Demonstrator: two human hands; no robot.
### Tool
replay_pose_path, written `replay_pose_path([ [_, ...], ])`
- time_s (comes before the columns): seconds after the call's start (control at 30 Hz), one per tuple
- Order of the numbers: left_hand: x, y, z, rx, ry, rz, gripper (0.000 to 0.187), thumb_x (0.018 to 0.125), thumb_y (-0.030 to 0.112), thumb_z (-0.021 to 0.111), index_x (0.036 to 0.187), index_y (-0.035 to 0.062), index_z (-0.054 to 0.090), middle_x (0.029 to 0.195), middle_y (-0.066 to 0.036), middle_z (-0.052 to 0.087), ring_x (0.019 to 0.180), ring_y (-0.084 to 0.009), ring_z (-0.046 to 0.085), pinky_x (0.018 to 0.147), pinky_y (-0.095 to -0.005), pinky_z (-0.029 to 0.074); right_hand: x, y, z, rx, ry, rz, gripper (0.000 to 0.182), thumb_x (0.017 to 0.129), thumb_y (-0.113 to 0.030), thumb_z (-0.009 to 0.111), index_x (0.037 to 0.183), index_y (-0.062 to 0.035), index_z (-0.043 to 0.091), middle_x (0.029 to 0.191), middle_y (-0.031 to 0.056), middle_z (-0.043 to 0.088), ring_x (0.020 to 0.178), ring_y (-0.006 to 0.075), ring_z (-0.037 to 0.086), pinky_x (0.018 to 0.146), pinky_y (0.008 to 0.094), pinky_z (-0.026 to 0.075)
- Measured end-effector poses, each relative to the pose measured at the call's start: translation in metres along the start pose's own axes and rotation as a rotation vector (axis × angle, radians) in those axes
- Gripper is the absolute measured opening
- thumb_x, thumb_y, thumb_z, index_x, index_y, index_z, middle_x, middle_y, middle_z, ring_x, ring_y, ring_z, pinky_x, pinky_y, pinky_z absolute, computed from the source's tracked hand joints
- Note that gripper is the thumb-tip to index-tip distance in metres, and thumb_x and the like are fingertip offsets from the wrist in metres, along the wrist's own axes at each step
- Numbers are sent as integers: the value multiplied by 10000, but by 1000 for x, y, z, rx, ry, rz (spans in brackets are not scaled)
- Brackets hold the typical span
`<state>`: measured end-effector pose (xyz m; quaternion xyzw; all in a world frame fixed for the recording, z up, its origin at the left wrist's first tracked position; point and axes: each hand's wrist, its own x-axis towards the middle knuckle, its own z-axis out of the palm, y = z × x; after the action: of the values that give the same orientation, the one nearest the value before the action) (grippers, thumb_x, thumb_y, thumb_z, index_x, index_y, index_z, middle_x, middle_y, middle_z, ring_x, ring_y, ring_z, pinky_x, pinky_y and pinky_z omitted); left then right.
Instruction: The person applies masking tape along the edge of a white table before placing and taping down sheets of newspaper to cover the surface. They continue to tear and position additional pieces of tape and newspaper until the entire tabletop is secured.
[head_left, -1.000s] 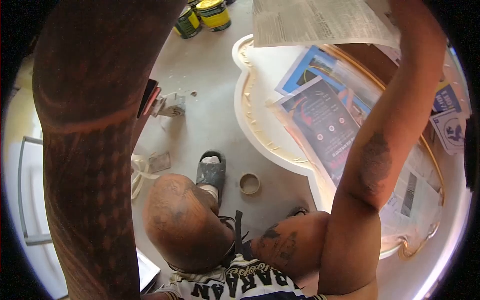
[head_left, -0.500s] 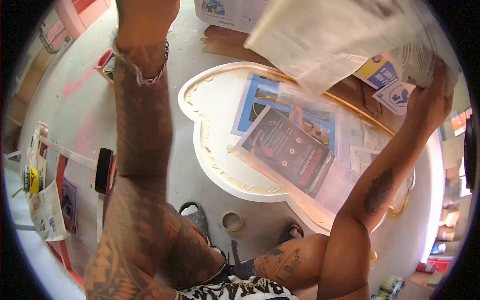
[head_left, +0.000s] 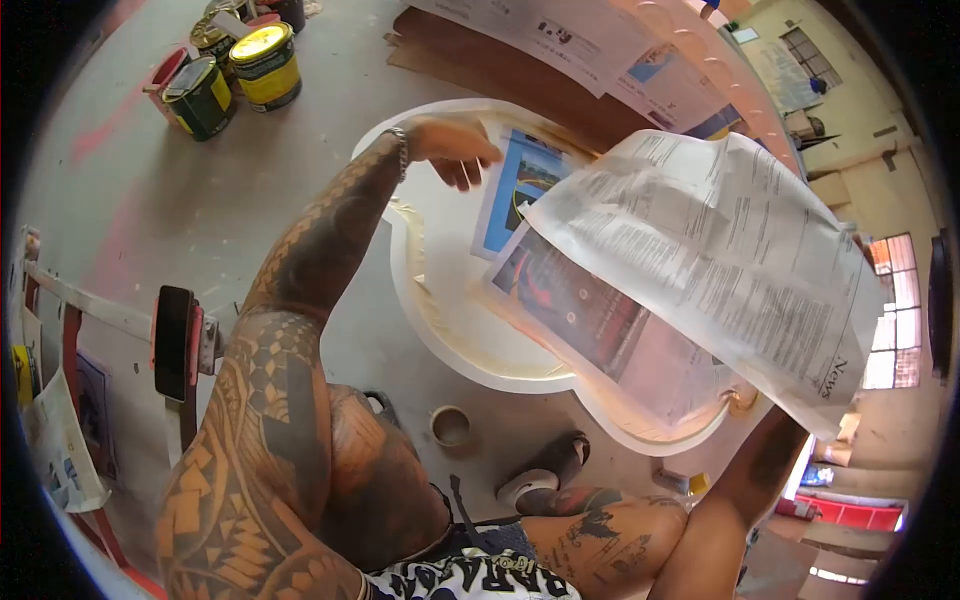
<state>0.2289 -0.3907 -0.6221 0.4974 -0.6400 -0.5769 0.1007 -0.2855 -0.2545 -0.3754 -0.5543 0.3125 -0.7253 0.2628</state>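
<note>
My left hand (head_left: 452, 148) is held over the upper left part of a white curved board (head_left: 425, 335) with a raised rim edged in masking tape. Its fingers are loosely bent and apart, with nothing in them. A large newspaper sheet (head_left: 700, 230) hangs from my right hand (head_left: 862, 244), which is mostly hidden behind it; only a little of the fingers shows at the sheet's right edge. Beneath the sheet, a blue printed page (head_left: 495, 225) and a dark printed page (head_left: 535, 275) lie on the board, partly covered.
Paint cans (head_left: 265, 68) stand on the floor at upper left. Brown paper (head_left: 470, 70) and more newspaper (head_left: 560, 45) lie beyond the board. A tape roll (head_left: 450, 426) is near my feet. At left, a phone (head_left: 174, 340) is mounted by a metal frame (head_left: 85, 295).
My left hand has come from the far upper left to above the board. The newspaper sheet has swung down and spread over the board's right side, and now covers my right hand.
</note>
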Motion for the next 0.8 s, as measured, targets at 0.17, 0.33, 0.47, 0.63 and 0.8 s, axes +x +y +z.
replay_pose_path([
  [0.17,36,21,56,541,-92,102,460,830,327,791,1188,58,688,960,-124,713,808,-260,717,693,-387,594,-13,-11,-21,-30,38,43,536,1045,-372,538,1429,3,526,1501,196,523,1383,310,511,1144,444,431],
  [0.33,63,-9,95,717,193,711,557,744,299,850,1252,139,685,1217,-133,600,1236,-338,550,1035,-438,475,-25,-12,-40,-39,57,83,541,1044,-379,537,1430,0,527,1505,196,518,1384,311,510,1146,444,430],
  [0.47,73,-21,117,817,253,917,399,833,236,785,1204,118,702,1178,-98,610,1195,-310,549,1024,-413,481,-35,-9,-54,-35,67,111,544,1044,-384,537,1430,-2,527,1508,196,514,1385,312,509,1147,444,429],
  [0.63,80,-32,120,764,359,1100,99,845,189,727,919,124,728,1040,-48,634,1096,-272,598,938,-400,512,-42,1,-65,-7,54,143,548,1043,-391,537,1431,-4,528,1512,197,510,1386,312,507,1149,444,427],
  [0.8,73,-37,109,746,424,1037,81,904,152,678,889,76,655,973,-94,627,984,-308,628,906,-417,524,-45,8,-73,21,35,166,552,1042,-398,537,1432,-6,528,1516,197,505,1387,313,506,1151,444,426],
])
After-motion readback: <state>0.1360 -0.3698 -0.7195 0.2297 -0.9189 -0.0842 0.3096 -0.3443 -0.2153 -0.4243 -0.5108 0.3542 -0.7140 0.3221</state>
